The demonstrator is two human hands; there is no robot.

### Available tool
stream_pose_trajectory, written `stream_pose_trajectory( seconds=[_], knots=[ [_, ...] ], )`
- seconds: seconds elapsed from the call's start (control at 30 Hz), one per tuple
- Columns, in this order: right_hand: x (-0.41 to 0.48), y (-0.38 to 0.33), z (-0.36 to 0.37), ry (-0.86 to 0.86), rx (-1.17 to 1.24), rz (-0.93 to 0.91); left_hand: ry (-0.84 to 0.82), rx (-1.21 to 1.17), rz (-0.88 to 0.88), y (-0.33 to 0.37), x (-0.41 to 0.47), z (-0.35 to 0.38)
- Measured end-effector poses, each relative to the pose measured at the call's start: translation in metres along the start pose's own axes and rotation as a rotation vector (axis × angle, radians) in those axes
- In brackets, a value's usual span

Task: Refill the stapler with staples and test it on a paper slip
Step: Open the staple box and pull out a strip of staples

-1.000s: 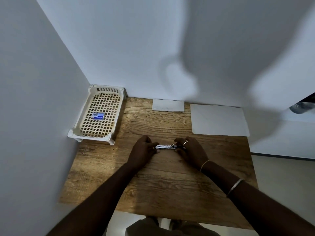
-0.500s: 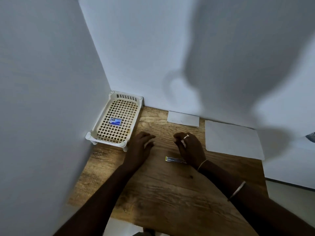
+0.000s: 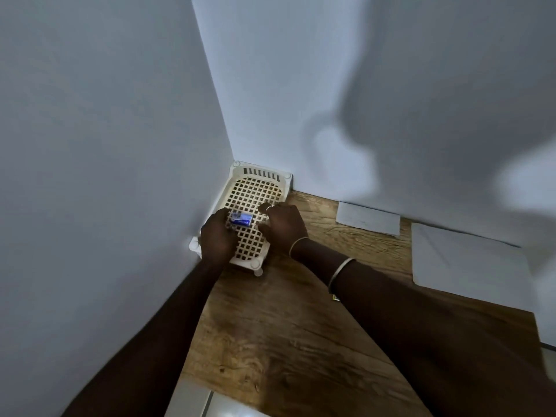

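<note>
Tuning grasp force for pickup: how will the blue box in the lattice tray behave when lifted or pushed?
The blue box: small, lying flat, so probably light and unlikely to roll or tip. Looks like card, so a hard pinch may dent it. Pushed, its edges could snag on the open lattice of the tray rather than slide.

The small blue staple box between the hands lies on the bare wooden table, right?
No. The head view shows the small blue staple box between the left hand and right hand in the white plastic lattice tray, not on the wooden table.
</note>
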State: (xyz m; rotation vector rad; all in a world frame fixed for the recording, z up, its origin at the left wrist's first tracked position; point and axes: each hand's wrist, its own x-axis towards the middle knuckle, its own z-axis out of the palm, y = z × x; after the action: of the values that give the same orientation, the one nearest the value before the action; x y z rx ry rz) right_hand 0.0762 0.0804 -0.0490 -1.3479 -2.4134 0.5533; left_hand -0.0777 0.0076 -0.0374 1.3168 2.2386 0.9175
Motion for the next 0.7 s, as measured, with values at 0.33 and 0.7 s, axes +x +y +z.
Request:
stream_pose_trajectory(
  seconds=[0.33, 0.7],
  knots=[
    [0.009, -0.001, 0.019, 0.076, -0.006, -0.025, 0.0, -0.056, -0.016, 0.003, 0.001, 0.004],
    [-0.07, 0.013, -0.071, 0.357, 0.386, 0.045, -0.139, -0.787, 0.085, 0.06, -0.044, 0.015]
  ],
)
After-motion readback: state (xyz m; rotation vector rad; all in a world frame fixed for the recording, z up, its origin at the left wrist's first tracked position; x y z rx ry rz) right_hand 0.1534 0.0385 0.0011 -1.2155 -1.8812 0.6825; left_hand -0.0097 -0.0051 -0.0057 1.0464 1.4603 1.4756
